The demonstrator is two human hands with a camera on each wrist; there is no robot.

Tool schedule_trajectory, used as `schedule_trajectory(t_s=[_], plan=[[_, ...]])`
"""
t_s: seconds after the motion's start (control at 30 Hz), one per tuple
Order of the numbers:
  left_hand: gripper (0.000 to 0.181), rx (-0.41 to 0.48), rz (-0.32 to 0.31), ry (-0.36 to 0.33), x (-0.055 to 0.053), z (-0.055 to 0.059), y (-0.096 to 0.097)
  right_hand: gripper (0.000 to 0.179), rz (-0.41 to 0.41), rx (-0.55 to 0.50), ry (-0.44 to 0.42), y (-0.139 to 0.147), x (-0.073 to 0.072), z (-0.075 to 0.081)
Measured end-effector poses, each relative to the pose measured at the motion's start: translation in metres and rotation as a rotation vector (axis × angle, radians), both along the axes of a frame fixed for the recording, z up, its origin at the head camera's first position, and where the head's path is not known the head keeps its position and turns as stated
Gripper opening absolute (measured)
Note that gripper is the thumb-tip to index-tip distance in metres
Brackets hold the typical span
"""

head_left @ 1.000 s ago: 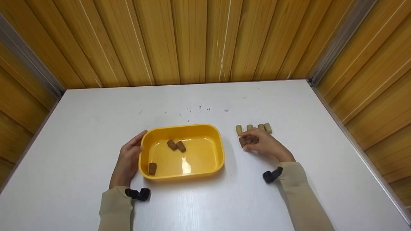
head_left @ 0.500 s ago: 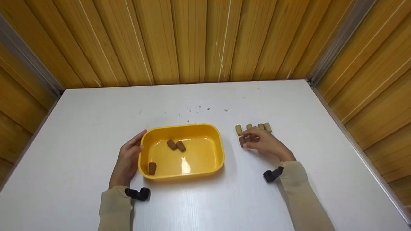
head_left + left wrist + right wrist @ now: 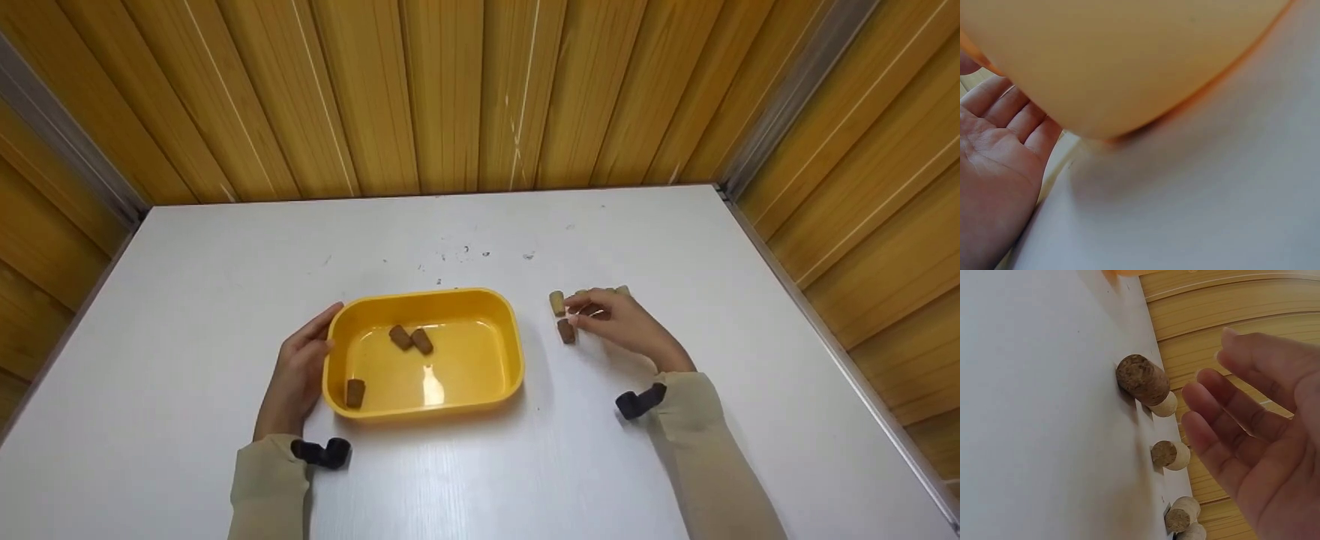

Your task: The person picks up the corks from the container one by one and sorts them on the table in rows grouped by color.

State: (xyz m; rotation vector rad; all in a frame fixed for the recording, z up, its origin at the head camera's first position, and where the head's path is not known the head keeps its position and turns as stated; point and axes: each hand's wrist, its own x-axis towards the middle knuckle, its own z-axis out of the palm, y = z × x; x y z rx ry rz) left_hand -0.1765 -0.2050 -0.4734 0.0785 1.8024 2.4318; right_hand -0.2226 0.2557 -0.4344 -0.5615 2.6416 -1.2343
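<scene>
Right hand (image 3: 624, 324) was at 2 o'clock from the dark cork (image 3: 566, 331), its fingers loosely bent and apart from it. That cork was on the table (image 3: 675, 247) at 3 o'clock from the tray (image 3: 472, 367); a pale cork (image 3: 556, 303) sat at its 12, other pale corks (image 3: 1171, 454) partly behind the hand. Left hand (image 3: 295, 371) rested relaxed fingers against the tray at 9 o'clock. Inside, a dark pair (image 3: 422, 342) sat towards 11, a lone dark piece (image 3: 355, 393) at 8.

The left hand (image 3: 1002, 154) is resting against the yellow tray (image 3: 1123, 62), palm showing, fingers disappearing behind its blurred side. I'm seeing the tray casting a soft shadow (image 3: 1123, 174) across the white table (image 3: 1213, 219).
</scene>
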Motion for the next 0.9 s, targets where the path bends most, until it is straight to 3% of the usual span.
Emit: schedule_trajectory(t_s=[0.33,0.57,0.9], plan=[[0.059,0.015,0.000,0.015,0.000,-0.005,-0.001,0.035,0.025,-0.010,0.016,-0.017,-0.006,0.026],[0.060,-0.002,0.000,0.018,0.000,-0.005,-0.002,0.033,0.036,0.000,-0.022,-0.034,-0.008,0.045],[0.058,0.005,0.002,0.028,-0.001,-0.004,-0.001,0.032,0.167,-0.004,0.059,-0.061,-0.015,0.066]])
